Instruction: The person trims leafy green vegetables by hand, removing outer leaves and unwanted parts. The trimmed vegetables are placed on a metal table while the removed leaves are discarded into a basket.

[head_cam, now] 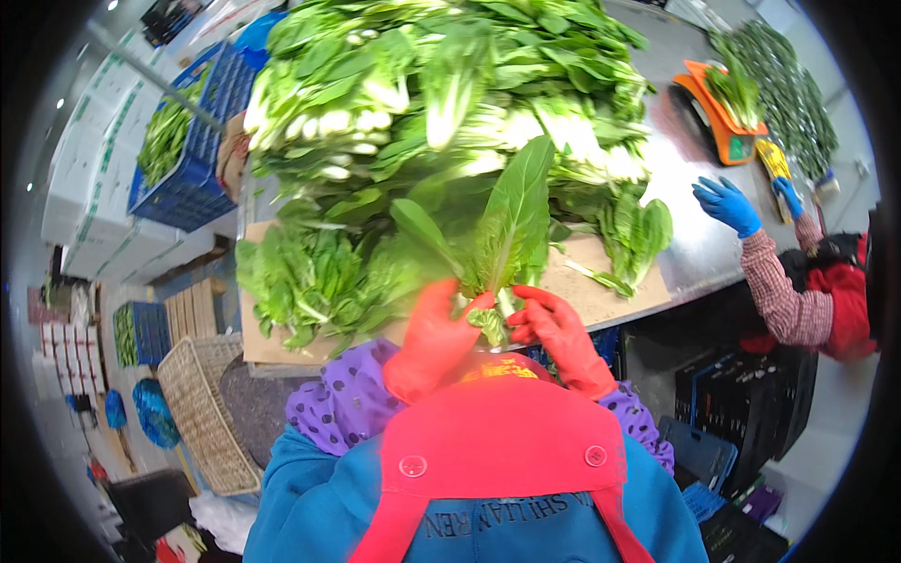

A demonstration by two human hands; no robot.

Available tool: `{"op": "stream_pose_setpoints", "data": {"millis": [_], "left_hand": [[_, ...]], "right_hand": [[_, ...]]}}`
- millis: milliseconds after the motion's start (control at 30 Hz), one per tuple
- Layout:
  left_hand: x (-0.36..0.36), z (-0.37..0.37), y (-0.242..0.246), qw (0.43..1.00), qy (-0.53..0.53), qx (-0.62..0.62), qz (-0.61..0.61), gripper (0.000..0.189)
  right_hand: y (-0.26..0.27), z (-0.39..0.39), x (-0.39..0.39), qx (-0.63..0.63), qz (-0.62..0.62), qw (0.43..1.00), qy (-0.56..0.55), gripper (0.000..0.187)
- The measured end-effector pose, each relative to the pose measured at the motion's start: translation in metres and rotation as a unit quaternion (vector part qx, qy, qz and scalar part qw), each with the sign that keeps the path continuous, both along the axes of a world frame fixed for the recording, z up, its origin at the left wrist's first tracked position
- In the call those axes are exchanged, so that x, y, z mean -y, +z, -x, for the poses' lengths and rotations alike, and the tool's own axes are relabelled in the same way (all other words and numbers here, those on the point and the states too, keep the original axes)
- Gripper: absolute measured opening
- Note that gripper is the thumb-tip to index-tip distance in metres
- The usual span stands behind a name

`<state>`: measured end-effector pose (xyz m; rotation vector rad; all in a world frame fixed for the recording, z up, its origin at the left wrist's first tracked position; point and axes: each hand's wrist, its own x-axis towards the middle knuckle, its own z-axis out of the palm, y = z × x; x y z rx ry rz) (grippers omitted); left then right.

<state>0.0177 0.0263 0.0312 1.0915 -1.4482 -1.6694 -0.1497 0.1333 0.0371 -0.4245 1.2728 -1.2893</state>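
Note:
Before my chest I hold a head of leafy greens [512, 218], its broad leaves pointing away from me. My left hand [438, 341], in a red rubber glove, grips it around the base, and that hand is slightly blurred. The red-gloved fingers of my right hand [559, 334] close on the pale stalk from the other side. A crumpled yellowish leaf [487, 324] hangs between my hands. Beneath them, a cardboard sheet [588, 264] covers the near table edge. Loose leaves [303, 274] lie left on it, and a small bunch of greens [637, 243] lies right.
A high pile of leafy greens [450, 91] fills the far side of the metal table [676, 190]. An orange scale [732, 134] holds greens at right, near a co-worker's blue-gloved hand [732, 207]. Left are a blue crate [190, 190] and a wicker basket [200, 415]. Black crates [739, 408] stand lower right.

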Motion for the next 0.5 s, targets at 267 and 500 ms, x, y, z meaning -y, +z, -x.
{"op": "stream_pose_setpoints", "data": {"millis": [267, 500], "left_hand": [[0.068, -0.159, 0.002, 0.689, 0.233, 0.407, 0.553, 0.039], [0.086, -0.201, -0.008, 0.823, 0.082, 0.466, 0.315, 0.051]], "right_hand": [[-0.043, 0.009, -0.014, -0.099, -0.028, 0.995, -0.015, 0.037], [-0.067, 0.039, -0.017, -0.495, 0.036, 0.859, -0.128, 0.028]]}}
